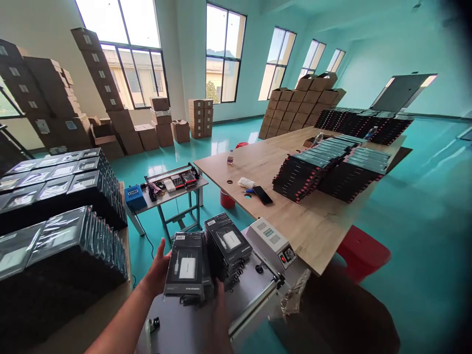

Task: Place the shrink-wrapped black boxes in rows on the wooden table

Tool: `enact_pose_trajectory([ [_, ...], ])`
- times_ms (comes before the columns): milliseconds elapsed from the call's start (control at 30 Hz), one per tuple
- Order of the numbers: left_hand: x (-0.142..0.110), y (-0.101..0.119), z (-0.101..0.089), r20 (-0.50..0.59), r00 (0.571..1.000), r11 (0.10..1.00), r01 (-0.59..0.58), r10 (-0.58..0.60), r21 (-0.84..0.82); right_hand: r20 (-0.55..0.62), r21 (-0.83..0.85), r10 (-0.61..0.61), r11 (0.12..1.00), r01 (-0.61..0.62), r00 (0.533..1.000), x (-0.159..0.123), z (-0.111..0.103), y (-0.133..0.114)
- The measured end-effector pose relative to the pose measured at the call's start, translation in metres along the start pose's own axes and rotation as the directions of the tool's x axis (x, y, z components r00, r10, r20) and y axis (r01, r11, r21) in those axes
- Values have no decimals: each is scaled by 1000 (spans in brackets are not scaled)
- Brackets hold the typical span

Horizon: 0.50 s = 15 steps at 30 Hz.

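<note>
In front of me is a stack of black charger boxes [184,268] in clear film, each top showing a white plug. My left hand [159,271] is against its left side, thumb up and fingers partly hidden behind the boxes. At the stack's lower right side is my right hand [220,309], dark and slightly blurred, so the stack sits between both hands. A second stack of the same boxes [229,241] stands just right of it. Both stacks are over the pale worktop of a sealing machine [254,314].
Beside the stacks stands the machine's beige control box [273,241], with a metal bar in front. Film-wrapped black boxes [59,241] fill the left side. A wooden table [295,221] carries a phone [262,195] and more black boxes. A red stool [363,250] is at right.
</note>
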<state>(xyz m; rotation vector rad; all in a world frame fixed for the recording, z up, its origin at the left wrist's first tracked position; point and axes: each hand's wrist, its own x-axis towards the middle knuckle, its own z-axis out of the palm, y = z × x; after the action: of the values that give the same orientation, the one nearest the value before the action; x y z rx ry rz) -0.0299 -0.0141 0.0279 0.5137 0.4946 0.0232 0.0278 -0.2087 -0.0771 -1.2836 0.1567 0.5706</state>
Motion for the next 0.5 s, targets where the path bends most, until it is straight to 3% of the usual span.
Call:
enact_pose_trajectory([
  [100, -21, -6, 17, -25, 1000, 999, 8, -7, 49, 230, 113, -2, 993, -25, 973, -8, 17, -36],
  [200, -23, -12, 36, -128, 992, 998, 12, -4, 62, 481, 136, 19, 986, -96, 876, -14, 32, -68],
  [333, -16, -15, 51, -160, 987, 999, 0, 8, 54, 525, 76, 90, 985, -152, 846, -13, 41, -95],
  [500, -11, -17, 53, -191, 981, 1000, -14, 19, 27, 576, -12, 149, 985, -174, 804, -15, 48, -112],
])
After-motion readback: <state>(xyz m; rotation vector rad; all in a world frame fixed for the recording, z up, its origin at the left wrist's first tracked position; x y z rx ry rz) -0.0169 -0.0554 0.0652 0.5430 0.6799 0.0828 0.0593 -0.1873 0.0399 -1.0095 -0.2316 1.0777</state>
